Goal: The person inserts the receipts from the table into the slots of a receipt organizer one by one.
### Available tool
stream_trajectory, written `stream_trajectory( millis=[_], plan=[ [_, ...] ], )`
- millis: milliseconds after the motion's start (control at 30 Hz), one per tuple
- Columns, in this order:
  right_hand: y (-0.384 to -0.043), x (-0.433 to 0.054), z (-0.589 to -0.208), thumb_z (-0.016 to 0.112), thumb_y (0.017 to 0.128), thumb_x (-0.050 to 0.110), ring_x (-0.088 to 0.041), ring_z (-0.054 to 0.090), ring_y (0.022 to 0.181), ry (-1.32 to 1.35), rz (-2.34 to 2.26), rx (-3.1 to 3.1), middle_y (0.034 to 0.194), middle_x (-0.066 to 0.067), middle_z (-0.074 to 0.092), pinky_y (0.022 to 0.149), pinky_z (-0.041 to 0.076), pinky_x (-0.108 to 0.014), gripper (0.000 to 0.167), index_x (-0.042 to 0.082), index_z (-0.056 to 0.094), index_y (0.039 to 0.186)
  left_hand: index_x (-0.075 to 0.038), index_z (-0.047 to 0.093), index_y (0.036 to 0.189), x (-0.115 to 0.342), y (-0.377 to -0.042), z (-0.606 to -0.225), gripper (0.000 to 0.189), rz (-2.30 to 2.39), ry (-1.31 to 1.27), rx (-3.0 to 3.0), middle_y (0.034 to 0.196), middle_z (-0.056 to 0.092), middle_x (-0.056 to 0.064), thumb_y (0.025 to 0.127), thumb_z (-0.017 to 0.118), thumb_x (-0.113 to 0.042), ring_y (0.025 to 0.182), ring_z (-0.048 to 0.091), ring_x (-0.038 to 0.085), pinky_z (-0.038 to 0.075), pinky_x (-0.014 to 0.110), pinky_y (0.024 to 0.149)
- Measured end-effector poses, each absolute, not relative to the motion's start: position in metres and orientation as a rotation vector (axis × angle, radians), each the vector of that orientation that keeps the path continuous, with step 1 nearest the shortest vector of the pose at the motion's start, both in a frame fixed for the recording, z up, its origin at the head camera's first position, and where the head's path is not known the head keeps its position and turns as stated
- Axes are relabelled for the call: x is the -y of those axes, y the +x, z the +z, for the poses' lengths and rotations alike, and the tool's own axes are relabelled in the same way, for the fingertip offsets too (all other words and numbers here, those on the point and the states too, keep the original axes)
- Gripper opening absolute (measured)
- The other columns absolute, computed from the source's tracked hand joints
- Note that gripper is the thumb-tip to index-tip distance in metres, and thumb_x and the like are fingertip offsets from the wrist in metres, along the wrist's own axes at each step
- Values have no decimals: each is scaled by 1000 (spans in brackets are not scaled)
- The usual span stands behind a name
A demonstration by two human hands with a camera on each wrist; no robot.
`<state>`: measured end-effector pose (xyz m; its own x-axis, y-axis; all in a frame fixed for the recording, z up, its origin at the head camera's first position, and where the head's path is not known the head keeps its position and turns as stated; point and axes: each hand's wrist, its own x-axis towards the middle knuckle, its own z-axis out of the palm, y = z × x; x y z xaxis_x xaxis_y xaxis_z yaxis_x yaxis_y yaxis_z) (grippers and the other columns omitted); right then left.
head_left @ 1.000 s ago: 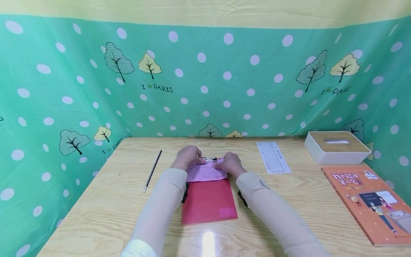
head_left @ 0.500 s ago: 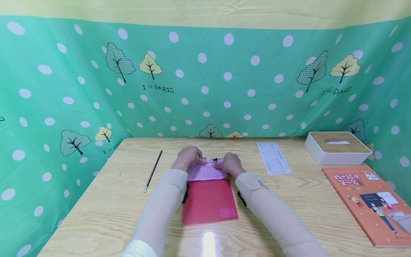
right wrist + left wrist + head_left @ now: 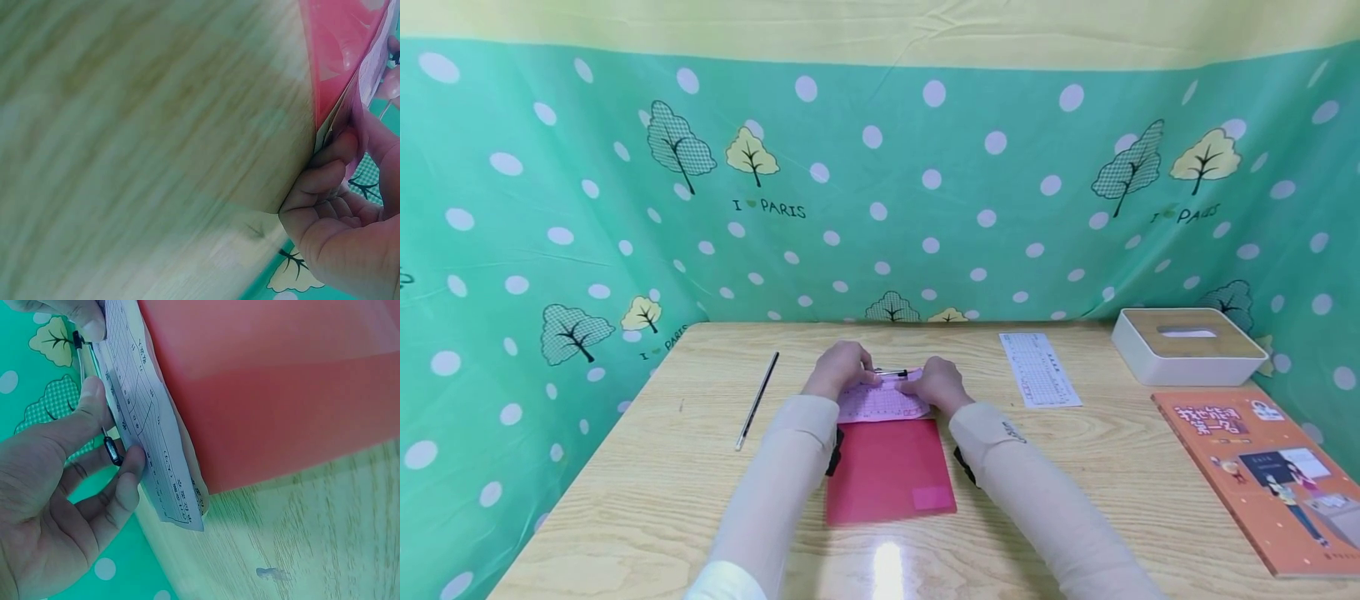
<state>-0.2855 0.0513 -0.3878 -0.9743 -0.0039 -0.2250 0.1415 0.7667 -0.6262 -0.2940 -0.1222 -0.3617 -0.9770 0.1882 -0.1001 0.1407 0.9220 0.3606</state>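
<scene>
A red plastic folder (image 3: 891, 475) lies in the middle of the table. Over its far end is a printed form (image 3: 880, 404), tinted pink in the head view and bent at its lower corner in the left wrist view. Along the far edge runs a thin metal clip (image 3: 891, 372) with black ends (image 3: 112, 451). My left hand (image 3: 841, 367) pinches the clip's left part, thumb on the wire and fingertips at the paper's edge. The right hand (image 3: 938, 383) grips the form's right side, thumb on top and fingers curled beneath (image 3: 325, 178).
A black pencil (image 3: 757, 402) lies left of the folder. On the right are another printed sheet (image 3: 1040, 369), a white tissue box with a wooden lid (image 3: 1187, 346) and an orange book (image 3: 1270, 483). A green dotted cloth (image 3: 880, 208) hangs behind the table.
Both hands stay in the same place on the form and clip. The form's near edge has shifted very slightly; otherwise the scene looks the same.
</scene>
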Motion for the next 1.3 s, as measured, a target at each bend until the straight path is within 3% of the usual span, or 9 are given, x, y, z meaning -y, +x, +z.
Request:
stream_trajectory(
  millis=[400, 733, 1033, 1300],
  plan=[
    [-285, -52, -386, 83, 86, 32, -13, 41, 58, 100, -1037, -2715, 65, -1, 43, 51, 33, -25, 44, 11, 49, 69, -7, 77, 80, 121, -292, -360, 14, 616, 232, -2933, 106, 70, 11, 85, 84, -18, 98, 60, 25, 47, 40, 96],
    [-282, -62, -383, 86, 82, 23, -13, 47, 59, 5, -1119, -2673, 66, -2, 52, 53, 38, -24, 37, 10, 54, 70, -6, 71, 76, 119, -291, -363, 21, 582, 306, -2961, 96, 69, 10, 84, 84, -18, 94, 59, 26, 47, 40, 93],
    [-286, -67, -385, 88, 80, 33, -12, 33, 50, -30, -969, -2815, 52, 3, 34, 50, 29, -26, 56, 14, 41, 55, -4, 72, 78, 119, -291, -363, 17, 646, 267, -2929, 93, 65, 9, 86, 83, -15, 86, 55, 22, 47, 38, 86],
    [-290, -71, -385, 86, 83, 32, -12, 37, 53, 103, -1006, -2745, 56, 3, 37, 51, 33, -26, 52, 14, 44, 58, -7, 70, 78, 119, -292, -369, 18, 579, 283, -2947, 95, 63, 10, 87, 82, -17, 87, 54, 22, 47, 36, 83]
  ],
)
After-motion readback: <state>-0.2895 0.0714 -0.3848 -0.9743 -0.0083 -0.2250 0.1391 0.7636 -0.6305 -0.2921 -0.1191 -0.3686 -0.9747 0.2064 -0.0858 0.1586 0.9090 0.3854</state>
